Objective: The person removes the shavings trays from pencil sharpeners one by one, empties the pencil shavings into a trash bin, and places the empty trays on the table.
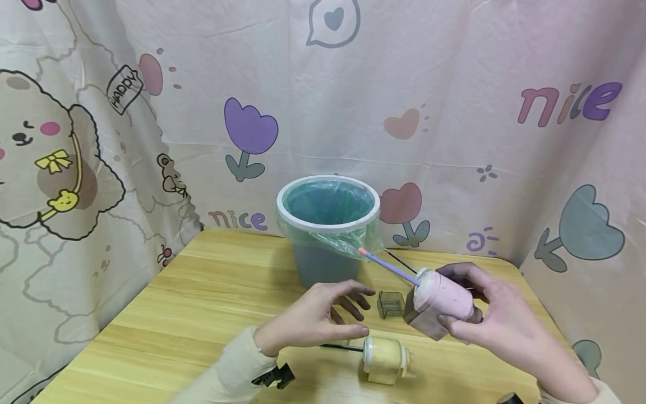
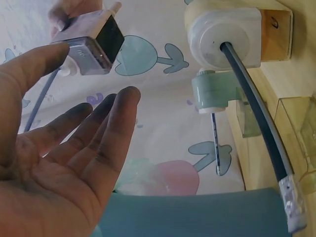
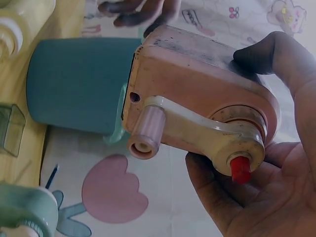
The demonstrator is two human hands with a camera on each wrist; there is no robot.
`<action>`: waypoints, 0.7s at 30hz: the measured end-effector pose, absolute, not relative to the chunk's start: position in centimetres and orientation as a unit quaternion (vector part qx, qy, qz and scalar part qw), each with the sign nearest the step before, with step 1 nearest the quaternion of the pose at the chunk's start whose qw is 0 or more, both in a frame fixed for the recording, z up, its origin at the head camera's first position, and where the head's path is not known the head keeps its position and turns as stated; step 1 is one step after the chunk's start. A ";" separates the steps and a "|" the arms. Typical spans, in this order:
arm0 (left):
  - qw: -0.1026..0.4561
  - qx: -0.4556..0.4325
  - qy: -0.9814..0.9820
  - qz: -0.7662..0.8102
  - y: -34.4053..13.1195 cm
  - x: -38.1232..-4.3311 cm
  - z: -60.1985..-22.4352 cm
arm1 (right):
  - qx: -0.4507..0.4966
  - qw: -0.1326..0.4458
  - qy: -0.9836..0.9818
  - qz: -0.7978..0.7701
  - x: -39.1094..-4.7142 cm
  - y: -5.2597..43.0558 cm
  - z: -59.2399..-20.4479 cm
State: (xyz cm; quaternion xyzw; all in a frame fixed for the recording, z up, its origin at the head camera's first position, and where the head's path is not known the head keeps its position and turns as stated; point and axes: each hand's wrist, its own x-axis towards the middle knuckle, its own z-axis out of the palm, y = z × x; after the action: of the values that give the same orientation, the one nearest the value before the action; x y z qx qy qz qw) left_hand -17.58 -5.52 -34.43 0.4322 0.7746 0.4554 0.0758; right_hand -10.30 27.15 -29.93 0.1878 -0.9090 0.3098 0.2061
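Note:
My right hand (image 1: 510, 317) grips a pink crank pencil sharpener (image 1: 446, 297), raised above the table, with a purple pencil (image 1: 388, 266) stuck in its front. Its crank handle (image 3: 148, 131) and red knob (image 3: 240, 169) face the right wrist camera. To the left of it my left hand (image 1: 320, 314) holds nothing, its fingers spread and slightly bent. Just below that hand, a yellow pencil sharpener (image 1: 386, 359) lies on the table with a black pencil (image 2: 259, 113) in it. A green sharpener (image 2: 215, 91) with a dark pencil (image 2: 216, 143) is mostly hidden behind the pink one in the head view.
A bin (image 1: 325, 264) lined with a green plastic bag (image 1: 348, 241) stands at the table's back edge. A small see-through drawer (image 1: 391, 304) sits on the wooden table (image 1: 166, 314) in front of it. Printed cloth (image 1: 454, 73) hangs behind and at both sides.

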 end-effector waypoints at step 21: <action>0.093 0.408 0.765 0.490 -3.8 -17.9 -34.8 | 0.247 0.183 -0.900 0.308 -10.9 23.8 -29.7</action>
State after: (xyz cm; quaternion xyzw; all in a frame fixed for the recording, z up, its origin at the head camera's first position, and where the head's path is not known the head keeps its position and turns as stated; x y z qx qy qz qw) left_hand -17.93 -3.78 -34.76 0.4083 0.7646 0.4899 0.0926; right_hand -10.91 23.78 -29.74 0.2468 -0.9003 0.3082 0.1831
